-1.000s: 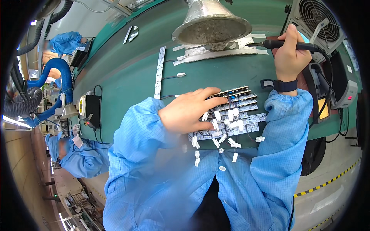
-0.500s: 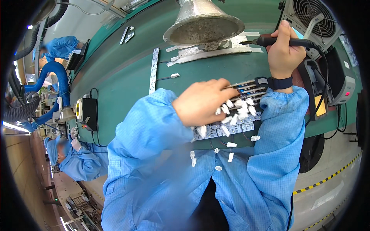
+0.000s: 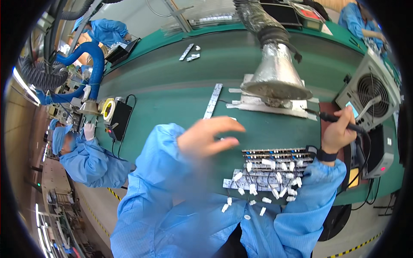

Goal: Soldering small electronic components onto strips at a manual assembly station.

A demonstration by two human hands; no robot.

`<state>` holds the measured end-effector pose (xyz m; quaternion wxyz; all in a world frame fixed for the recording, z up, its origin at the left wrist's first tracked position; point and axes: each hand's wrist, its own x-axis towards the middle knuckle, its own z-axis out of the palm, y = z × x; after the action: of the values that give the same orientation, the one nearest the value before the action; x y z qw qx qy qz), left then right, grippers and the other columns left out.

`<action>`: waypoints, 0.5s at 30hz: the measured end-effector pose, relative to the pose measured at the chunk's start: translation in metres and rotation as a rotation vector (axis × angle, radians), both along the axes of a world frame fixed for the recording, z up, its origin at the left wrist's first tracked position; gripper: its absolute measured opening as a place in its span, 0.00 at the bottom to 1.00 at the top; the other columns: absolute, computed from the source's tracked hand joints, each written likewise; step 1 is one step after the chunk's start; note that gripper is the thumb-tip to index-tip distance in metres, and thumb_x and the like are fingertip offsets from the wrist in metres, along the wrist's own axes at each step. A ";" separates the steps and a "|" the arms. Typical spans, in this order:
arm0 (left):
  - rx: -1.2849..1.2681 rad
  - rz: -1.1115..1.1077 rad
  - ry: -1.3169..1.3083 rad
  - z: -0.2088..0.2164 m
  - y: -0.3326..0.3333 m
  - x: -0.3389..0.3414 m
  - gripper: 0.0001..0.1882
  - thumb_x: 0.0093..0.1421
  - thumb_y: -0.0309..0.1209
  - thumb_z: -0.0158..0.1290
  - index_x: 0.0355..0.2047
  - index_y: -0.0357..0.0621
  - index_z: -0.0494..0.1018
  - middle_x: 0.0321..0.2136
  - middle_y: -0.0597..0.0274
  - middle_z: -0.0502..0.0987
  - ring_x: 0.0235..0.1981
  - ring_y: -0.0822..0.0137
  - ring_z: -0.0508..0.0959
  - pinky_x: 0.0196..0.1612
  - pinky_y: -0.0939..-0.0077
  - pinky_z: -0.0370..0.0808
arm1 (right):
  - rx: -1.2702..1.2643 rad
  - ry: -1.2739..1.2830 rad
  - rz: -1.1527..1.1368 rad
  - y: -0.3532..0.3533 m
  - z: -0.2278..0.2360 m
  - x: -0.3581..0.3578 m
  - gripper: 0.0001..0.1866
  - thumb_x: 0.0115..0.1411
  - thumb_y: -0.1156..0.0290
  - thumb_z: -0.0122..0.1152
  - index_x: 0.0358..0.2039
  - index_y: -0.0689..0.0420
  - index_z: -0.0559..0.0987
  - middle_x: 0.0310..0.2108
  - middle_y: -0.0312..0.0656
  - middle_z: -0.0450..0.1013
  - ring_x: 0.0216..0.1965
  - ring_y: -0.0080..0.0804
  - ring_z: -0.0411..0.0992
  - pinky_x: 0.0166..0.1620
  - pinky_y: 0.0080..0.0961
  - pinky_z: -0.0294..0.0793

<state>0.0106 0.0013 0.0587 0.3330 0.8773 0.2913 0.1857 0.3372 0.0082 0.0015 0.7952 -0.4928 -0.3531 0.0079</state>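
Observation:
My left hand (image 3: pixel 210 136) hangs over the green bench with thumb and fingers apart and nothing between them. To its right, a row of circuit board strips (image 3: pixel 275 153) stands close together, with white plug connectors (image 3: pixel 253 188) on short leads along the near side. My right hand (image 3: pixel 338 132) grips a soldering iron (image 3: pixel 329 117) by its black handle, the tip pointing left toward the pale strips under the metal hood. A dark band circles my right wrist. Beyond my left hand lies a single long circuit board strip (image 3: pixel 212 102), its near end close to that hand.
A silvery extraction hood (image 3: pixel 279 75) hangs low at the back. A fan unit (image 3: pixel 372 96) and a soldering station (image 3: pixel 379 160) stand at the right, the iron's cable nearby. A black box (image 3: pixel 120 120) sits at the left. Co-workers in blue are at left and far right.
My left hand has come off the board strips and moved left, its fingers opening. My right hand still holds the soldering iron. The view has shifted, showing more of the bench's far side.

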 end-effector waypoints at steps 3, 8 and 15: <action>0.233 0.365 0.043 -0.008 0.049 -0.051 0.11 0.57 0.24 0.55 0.42 0.36 0.75 0.38 0.52 0.78 0.40 0.59 0.79 0.45 0.69 0.74 | -0.004 -0.079 0.005 0.000 0.001 0.002 0.21 0.67 0.68 0.49 0.16 0.62 0.69 0.17 0.33 0.64 0.23 0.19 0.60 0.29 0.20 0.59; 0.193 0.842 0.085 -0.053 0.187 -0.141 0.15 0.57 0.30 0.56 0.44 0.38 0.75 0.34 0.56 0.80 0.35 0.64 0.80 0.41 0.73 0.75 | 0.001 -0.092 0.020 0.001 0.002 0.000 0.21 0.67 0.69 0.47 0.17 0.64 0.67 0.18 0.36 0.63 0.24 0.23 0.60 0.31 0.22 0.60; 0.372 0.959 0.344 -0.098 0.304 -0.160 0.20 0.54 0.41 0.60 0.47 0.52 0.76 0.49 0.56 0.73 0.51 0.56 0.73 0.54 0.65 0.69 | 0.049 -0.010 -0.023 -0.001 0.002 0.001 0.18 0.64 0.72 0.46 0.16 0.63 0.62 0.17 0.36 0.56 0.23 0.26 0.56 0.30 0.23 0.57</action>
<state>-0.1494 0.3057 -0.0392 -0.0024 0.7079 0.6716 0.2188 0.3383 0.0071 0.0035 0.8054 -0.4773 -0.3514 -0.0121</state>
